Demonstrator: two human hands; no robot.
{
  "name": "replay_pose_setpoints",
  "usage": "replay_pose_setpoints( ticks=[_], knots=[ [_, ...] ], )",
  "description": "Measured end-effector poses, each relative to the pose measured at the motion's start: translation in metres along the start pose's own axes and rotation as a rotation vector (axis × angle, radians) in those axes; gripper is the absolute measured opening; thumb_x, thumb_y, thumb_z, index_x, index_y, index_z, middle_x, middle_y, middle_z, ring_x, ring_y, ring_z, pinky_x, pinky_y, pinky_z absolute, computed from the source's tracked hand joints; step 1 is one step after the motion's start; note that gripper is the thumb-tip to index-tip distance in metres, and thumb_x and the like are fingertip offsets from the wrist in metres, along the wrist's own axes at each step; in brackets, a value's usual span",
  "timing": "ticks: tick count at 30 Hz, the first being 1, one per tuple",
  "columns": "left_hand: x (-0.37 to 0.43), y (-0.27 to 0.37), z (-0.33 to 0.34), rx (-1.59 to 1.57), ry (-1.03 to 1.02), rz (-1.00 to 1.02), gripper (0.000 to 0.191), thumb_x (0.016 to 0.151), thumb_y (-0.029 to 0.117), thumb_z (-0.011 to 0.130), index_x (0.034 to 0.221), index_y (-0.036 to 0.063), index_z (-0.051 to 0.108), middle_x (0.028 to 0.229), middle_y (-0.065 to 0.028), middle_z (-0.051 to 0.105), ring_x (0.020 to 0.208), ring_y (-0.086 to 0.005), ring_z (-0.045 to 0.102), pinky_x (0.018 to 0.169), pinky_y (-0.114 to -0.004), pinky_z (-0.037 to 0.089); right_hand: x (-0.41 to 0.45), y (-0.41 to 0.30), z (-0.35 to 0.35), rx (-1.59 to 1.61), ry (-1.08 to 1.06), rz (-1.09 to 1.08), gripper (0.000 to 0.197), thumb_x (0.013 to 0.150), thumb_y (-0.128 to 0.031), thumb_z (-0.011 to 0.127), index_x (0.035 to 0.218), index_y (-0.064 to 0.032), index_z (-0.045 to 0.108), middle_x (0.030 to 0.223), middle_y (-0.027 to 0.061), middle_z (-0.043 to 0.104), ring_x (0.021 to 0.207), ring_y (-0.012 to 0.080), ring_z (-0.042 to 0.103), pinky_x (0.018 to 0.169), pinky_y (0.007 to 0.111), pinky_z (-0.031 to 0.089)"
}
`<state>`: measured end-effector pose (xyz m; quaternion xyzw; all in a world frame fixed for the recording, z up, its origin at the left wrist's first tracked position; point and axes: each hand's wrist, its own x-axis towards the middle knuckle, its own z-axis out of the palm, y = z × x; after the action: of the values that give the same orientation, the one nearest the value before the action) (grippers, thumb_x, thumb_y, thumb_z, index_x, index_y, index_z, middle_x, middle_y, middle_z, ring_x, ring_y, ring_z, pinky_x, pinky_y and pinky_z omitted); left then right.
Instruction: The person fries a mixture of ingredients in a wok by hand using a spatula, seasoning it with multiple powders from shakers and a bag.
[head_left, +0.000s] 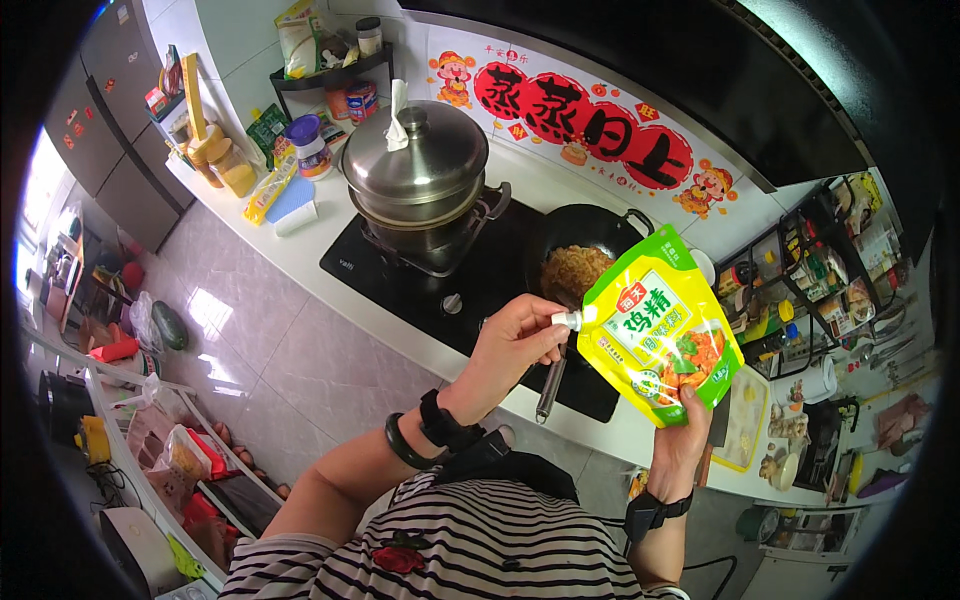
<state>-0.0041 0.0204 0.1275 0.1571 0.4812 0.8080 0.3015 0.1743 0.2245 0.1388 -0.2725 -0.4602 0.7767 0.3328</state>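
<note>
A yellow and green spouted pouch of chicken seasoning (660, 300) is tilted in front of me, its spout pointing left. My right hand (684, 442) grips it by the lower edge, thumb on the printed front. At the spout, the fingertips of my left hand (517, 337) pinch the white cap (568, 320); whether the cap is screwed on cannot be seen. Behind the pouch, a black wok (611, 221) holds browned, chopped food (574, 271) and is partly hidden. Below my left fingers, a metal handle (552, 386) sticks out over the counter's front edge.
A lidded steel steamer pot (416, 169) stands on the black gas hob (405, 300), a white cloth or tissue at its lid knob. Jars and packets line the left counter. To the right are a spice rack (787, 262), a cleaver (718, 420) and a yellow-rimmed cutting board (742, 420).
</note>
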Motion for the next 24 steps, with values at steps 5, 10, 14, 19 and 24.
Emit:
replay_pose_setpoints(
  ticks=[5,10,14,19,24],
  knots=[
    [0.003,-0.007,-0.011,0.275,-0.12,0.152,0.022,0.095,-0.004,0.064,0.117,-0.0004,0.059,0.095,-0.0048,0.068,0.084,-0.0069,0.063,0.075,-0.022,0.052,-0.018,-0.014,-0.002,-0.104,-0.026,-0.101,0.062,0.088,-0.009,0.07,0.144,-0.0014,0.044,0.137,0.0111,0.058,0.124,0.0242,0.058,0.106,0.04,0.046],
    [0.005,-0.031,0.009,0.255,-0.03,0.258,0.033,0.089,-0.01,0.064,0.119,0.0011,0.057,0.105,-0.006,0.068,0.09,-0.0104,0.065,0.078,-0.024,0.053,-0.031,-0.011,-0.003,-0.065,0.021,-0.106,0.055,0.088,-0.012,0.071,0.138,-0.0002,0.052,0.131,0.0103,0.063,0.119,0.0226,0.062,0.103,0.039,0.049],
    [-0.008,-0.027,0.034,0.137,0.112,0.147,0.018,0.101,0.003,0.057,0.118,0.0017,0.06,0.098,-0.0039,0.064,0.08,-0.0069,0.06,0.072,-0.021,0.05,-0.024,0.003,-0.031,0.092,0.032,-0.003,0.057,0.085,-0.001,0.073,0.137,-0.0025,0.05,0.126,0.0092,0.065,0.112,0.0214,0.065,0.1,0.036,0.051],
    [0.001,-0.04,0.064,0.357,0.094,0.199,0.023,0.095,-0.009,0.057,0.116,0.0011,0.06,0.106,-0.0052,0.063,0.078,-0.0053,0.056,0.068,-0.02,0.048,-0.011,-0.003,-0.06,0.152,0.047,0.041,0.055,0.087,0.002,0.072,0.136,-0.0029,0.049,0.126,0.0099,0.065,0.114,0.0198,0.064,0.099,0.035,0.051],
    [0.006,-0.065,0.118,0.21,-0.008,0.197,0.043,0.087,-0.014,0.058,0.126,0.0045,0.056,0.124,-0.0055,0.059,0.121,-0.0157,0.056,0.098,-0.028,0.047,0.009,-0.017,-0.118,0.254,0.056,0.065,0.049,0.088,-0.003,0.068,0.134,0.0021,0.054,0.127,0.0124,0.066,0.113,0.0227,0.066,0.098,0.038,0.053]
  ],
)
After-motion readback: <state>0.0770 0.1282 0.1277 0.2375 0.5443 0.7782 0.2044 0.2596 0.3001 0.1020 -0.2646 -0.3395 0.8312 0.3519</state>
